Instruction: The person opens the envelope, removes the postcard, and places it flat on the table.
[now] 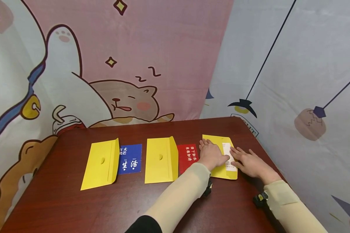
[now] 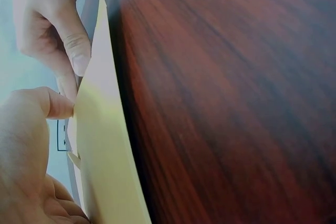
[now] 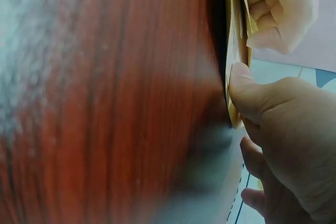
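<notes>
At the right end of the table a yellow envelope [image 1: 214, 139] lies beneath both hands. A white card [image 1: 226, 149] with faint print lies along its right side, by the opening and flap. My left hand [image 1: 211, 155] rests on the envelope with fingers extended, its thumb reaching toward the card. From the right, my right hand [image 1: 250, 163] touches the card's outer side with its thumb and fingertips, the fingers fairly straight. The right wrist view shows the right thumb [image 3: 242, 80] pressing at the envelope's edge, with the left thumb [image 3: 265, 39] just beyond it.
Left of my hands lies a red card [image 1: 188, 160] with white writing, then a second yellow envelope [image 1: 157, 161]. Farther left are a blue card [image 1: 131, 161] and another yellow envelope [image 1: 97, 166]. The dark wooden table [image 1: 110, 207] meets a patterned cloth [image 1: 175, 64] behind.
</notes>
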`<state>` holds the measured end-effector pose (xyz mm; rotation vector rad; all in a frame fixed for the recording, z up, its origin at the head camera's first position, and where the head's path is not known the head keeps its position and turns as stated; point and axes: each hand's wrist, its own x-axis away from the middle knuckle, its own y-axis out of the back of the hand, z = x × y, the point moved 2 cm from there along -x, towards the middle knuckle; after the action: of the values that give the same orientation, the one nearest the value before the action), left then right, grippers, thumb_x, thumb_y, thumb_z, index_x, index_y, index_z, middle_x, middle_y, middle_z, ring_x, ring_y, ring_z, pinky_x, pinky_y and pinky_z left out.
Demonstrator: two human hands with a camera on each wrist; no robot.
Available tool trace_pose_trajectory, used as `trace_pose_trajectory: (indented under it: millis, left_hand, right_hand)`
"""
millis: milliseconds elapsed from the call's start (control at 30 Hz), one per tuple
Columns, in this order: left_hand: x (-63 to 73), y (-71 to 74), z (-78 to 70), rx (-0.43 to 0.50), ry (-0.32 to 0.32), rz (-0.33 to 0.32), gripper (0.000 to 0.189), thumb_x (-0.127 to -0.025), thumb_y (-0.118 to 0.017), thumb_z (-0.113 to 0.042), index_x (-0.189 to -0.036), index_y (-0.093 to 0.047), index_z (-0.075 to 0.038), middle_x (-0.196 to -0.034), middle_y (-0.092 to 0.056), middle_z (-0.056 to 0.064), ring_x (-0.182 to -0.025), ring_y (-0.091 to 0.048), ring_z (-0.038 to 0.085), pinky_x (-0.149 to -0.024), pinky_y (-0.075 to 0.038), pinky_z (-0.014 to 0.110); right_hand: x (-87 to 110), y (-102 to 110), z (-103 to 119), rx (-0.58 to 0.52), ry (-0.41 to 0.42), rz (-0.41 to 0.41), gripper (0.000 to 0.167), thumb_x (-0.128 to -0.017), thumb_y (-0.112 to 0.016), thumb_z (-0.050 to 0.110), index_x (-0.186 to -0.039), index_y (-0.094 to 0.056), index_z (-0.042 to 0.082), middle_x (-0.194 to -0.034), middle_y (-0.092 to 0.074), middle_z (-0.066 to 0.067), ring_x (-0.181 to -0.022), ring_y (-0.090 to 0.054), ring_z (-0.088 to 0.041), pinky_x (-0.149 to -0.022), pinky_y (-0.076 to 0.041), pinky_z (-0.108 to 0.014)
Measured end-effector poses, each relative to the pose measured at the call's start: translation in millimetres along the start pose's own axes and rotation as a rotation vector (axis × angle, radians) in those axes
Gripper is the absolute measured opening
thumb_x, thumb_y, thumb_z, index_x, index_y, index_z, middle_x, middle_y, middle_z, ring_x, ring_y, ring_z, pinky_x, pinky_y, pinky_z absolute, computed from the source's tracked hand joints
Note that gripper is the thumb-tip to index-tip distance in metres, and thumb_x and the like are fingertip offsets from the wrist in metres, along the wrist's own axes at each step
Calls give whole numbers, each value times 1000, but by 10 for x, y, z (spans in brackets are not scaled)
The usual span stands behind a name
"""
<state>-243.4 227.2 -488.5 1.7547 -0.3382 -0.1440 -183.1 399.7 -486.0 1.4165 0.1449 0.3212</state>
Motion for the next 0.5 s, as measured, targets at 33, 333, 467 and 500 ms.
trace_pose_trajectory:
  millis: [33,333,467,500]
  left_hand:
    - [5,5,1,-5,0,1,102,-91,-55,-77,-160,-45,-3,-166,-38,18,-154,-32,40,-125,-27,45]
    - [26,38,-16,-31,10,14,100,-90,-55,-77,-159,-47,-6,-166,-39,15,-154,-34,38,-124,-28,44]
    - [10,20,-22,-39,14,12,100,-90,-56,-78,-158,-49,-6,-166,-40,16,-153,-35,39,-124,-29,45]
    - [6,16,-24,-39,14,12,100,-89,-56,-78,-158,-49,-6,-166,-40,16,-153,-35,39,-124,-29,45]
  right_hand:
    - [3,0,-6,0,-5,1,65,-105,-66,34,-157,-48,1,-162,-44,-21,-151,-34,-49,-114,-20,-78]
    - [38,6,-53,1,-30,10,67,-105,-67,35,-158,-46,0,-162,-42,-24,-150,-34,-50,-114,-21,-77]
    - [51,14,-61,-10,-43,12,68,-104,-68,35,-158,-46,0,-161,-42,-26,-150,-34,-51,-114,-21,-78]
    - [52,18,-64,-17,-44,13,69,-103,-69,35,-158,-46,0,-161,-42,-26,-150,-34,-51,-114,-21,-78]
